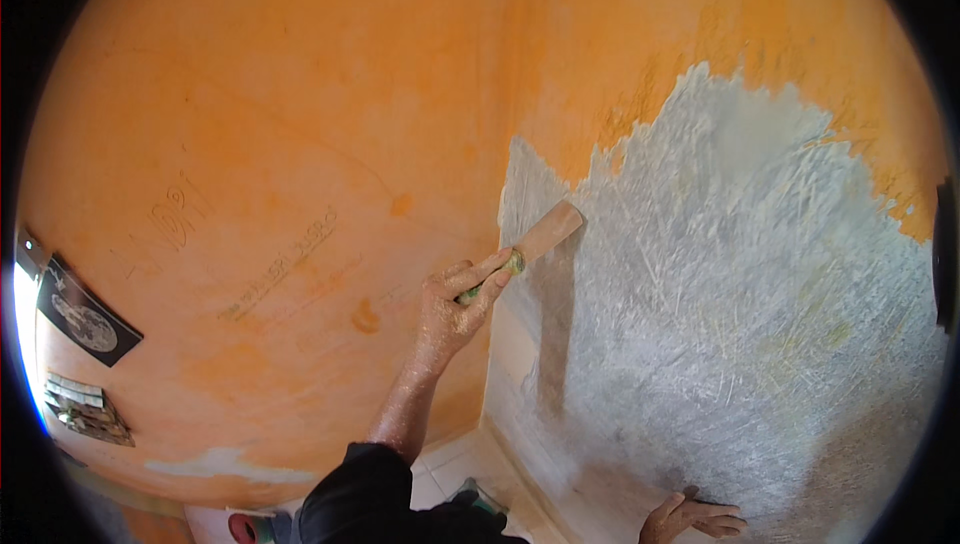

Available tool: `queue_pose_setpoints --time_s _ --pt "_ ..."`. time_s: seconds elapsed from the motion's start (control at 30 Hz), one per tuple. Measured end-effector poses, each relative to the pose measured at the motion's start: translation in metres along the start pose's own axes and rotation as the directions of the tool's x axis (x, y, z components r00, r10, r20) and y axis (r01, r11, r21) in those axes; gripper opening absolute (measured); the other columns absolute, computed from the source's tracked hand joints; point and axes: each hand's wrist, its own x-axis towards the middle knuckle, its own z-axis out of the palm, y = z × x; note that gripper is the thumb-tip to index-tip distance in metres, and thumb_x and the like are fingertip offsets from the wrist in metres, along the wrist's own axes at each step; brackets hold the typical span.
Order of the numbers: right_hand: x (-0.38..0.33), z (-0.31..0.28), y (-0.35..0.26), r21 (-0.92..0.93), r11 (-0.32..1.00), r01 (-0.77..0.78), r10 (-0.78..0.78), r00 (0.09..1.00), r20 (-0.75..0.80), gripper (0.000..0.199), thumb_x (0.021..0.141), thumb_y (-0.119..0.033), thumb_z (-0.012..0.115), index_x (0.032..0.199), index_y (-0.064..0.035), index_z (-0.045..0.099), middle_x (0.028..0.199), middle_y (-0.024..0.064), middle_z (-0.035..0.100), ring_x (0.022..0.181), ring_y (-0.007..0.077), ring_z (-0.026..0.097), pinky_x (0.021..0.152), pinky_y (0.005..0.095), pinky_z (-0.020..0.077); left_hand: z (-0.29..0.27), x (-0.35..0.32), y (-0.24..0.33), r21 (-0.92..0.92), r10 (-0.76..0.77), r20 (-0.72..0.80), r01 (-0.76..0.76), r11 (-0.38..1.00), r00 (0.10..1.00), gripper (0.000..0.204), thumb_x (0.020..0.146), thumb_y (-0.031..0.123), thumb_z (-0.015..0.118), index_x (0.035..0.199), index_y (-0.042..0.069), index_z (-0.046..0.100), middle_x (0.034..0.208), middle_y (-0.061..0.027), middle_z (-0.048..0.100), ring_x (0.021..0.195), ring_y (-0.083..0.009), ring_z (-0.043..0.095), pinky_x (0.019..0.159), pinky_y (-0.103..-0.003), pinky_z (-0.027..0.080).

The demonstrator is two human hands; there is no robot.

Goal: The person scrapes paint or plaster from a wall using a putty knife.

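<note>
My left hand, dusted with pale flecks up the forearm, is closed around the green handle of a putty knife. The flat blade points up and right, over the scraped grey patch on the right-hand wall, close to the corner. It casts a long shadow below it; whether its edge touches the wall I cannot tell. Low on that same wall, near the bottom of the view, my right hand lies with fingers stretched out, holding nothing. Jagged orange paint borders the patch above.
The orange left wall carries scrawled marks and meets the right wall at a corner. A black picture and another small panel hang at far left. White floor tiles show below. Something dark sits at the right rim.
</note>
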Motion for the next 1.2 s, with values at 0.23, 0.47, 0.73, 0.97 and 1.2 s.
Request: queue_pose_setpoints --time_s 0.23,0.47,0.73,0.97,1.2 --pt "0.005 0.009 -0.002 0.063 0.997 0.042 -0.035 0.993 -0.114 0.048 0.098 -0.025 0.05 0.114 0.0198 0.046 0.115 0.0438 0.041 0.1 0.051 0.048 0.089 0.0568 0.041 -0.005 0.009 0.009 0.042 0.011 0.007 -0.011 0.999 1.0 0.026 0.083 0.017 0.073 0.109 0.012 0.072 0.054 -0.0047 0.049 0.051 -0.0084 0.043 0.048 -0.026 0.036" --pt "0.01 -0.007 -0.005 0.073 0.997 0.021 -0.013 0.994 -0.108 0.053 0.097 -0.027 0.052 0.119 0.0205 0.044 0.12 0.0436 0.04 0.104 0.046 0.049 0.089 0.0522 0.0433 0.001 0.033 0.019 -0.123 0.03 -0.081 -0.04 0.992 0.996 0.025 0.084 0.017 0.072 0.109 0.012 0.072 0.059 -0.0047 0.055 0.054 -0.008 0.046 0.05 -0.025 0.038" --pt "0.008 0.002 -0.023 0.23 0.956 -0.183 0.201 0.978 -0.056 0.059 0.098 -0.033 0.047 0.128 0.0163 0.037 0.13 0.0419 0.032 0.11 0.0441 0.044 0.094 0.0496 0.0386 -0.023 0.024 0.012 0.003 -0.099 0.028 0.099 0.995 0.995 0.026 0.084 0.018 0.072 0.11 0.011 0.071 0.06 -0.007 0.058 0.054 -0.0089 0.047 0.05 -0.027 0.037" --pt "0.012 0.004 -0.034 0.301 0.933 -0.199 0.222 0.974 -0.044 0.064 0.097 -0.039 0.044 0.13 0.0139 0.03 0.132 0.0406 0.024 0.114 0.0445 0.034 0.095 0.052 0.0322 -0.003 0.019 -0.017 -0.068 0.047 -0.125 -0.056 0.996 0.991 0.027 0.084 0.018 0.072 0.11 0.011 0.071 0.061 -0.0077 0.057 0.054 -0.0107 0.045 0.052 -0.028 0.038" --pt "0.034 0.012 -0.023 0.339 0.917 -0.213 0.243 0.969 -0.05 0.069 0.096 -0.044 0.041 0.133 0.0114 0.022 0.134 0.0394 0.017 0.117 0.0449 0.025 0.097 0.0544 0.0258 -0.002 0.023 -0.023 -0.003 -0.046 -0.044 0.046 0.999 0.998 0.026 0.084 0.019 0.072 0.109 0.011 0.071 0.061 -0.0064 0.056 0.054 -0.0101 0.044 0.052 -0.028 0.038"
